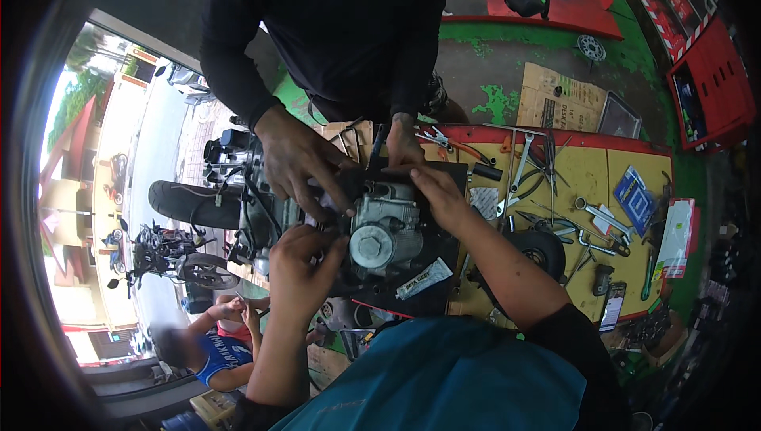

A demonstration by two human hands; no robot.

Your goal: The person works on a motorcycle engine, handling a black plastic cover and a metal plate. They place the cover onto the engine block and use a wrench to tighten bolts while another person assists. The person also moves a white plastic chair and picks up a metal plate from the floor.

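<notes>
My left hand (305,260) is at the left side of the silver engine cylinder assembly (376,245), fingers curled, their hold hidden. My right hand (436,197) reaches to its upper right edge, fingers extended and touching there. Opposite me, a person in a dark long-sleeved top has one hand (293,169) reaching fingertips onto the engine's upper left and the other (403,144) just above my right fingertips, beside a dark rod-like tool (378,145). A white tube (424,279) lies below the engine on a black mat (436,308).
The yellow bench (634,161) holds wrenches, pliers, a phone (610,308) and a blue packet (638,197). A red cabinet (709,90) stands upper right. A motorcycle wheel (194,205) is left of the engine. Another person (222,360) in blue sits lower left. Cardboard (547,98) lies beyond the bench.
</notes>
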